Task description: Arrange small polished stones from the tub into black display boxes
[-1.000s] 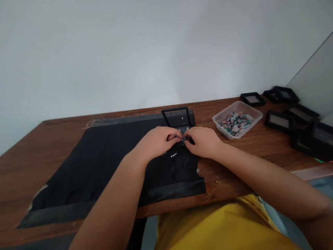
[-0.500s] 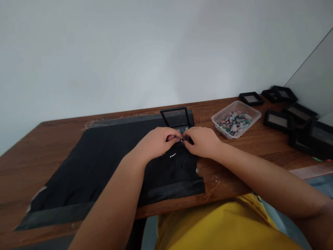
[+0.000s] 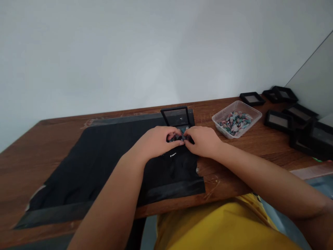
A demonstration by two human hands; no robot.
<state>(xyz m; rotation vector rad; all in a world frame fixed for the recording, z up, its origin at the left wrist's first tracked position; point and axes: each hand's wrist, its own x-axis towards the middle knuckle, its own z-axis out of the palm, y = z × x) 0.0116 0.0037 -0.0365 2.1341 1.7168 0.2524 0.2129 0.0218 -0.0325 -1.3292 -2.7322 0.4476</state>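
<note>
A small black box with a raised, windowed lid (image 3: 176, 116) stands on a black mat, with colourful chips (image 3: 172, 137) in its lower part. My left hand (image 3: 158, 140) is at the front left of this box, its thumb stretched along the near side and its curled fingertips over the chips, a gap between them. Against the right side rests my right hand (image 3: 201, 140), fingers bent and thumb close to them; what lies between its fingertips is hidden. The two hands' fingertips almost meet. Just in front lies a small white scrap (image 3: 173, 155).
A clear plastic tub (image 3: 217, 118) of similar coloured chips stands to the right. Several black windowed boxes (image 3: 278, 120) lie at the far right by the wall. The black mat (image 3: 104, 156) is taped to the wooden table (image 3: 28, 149). A pale wall rises behind.
My left thumb and fingers have spread further apart, showing more chips between them. My right hand has barely moved. The lid and tub stay in place.
</note>
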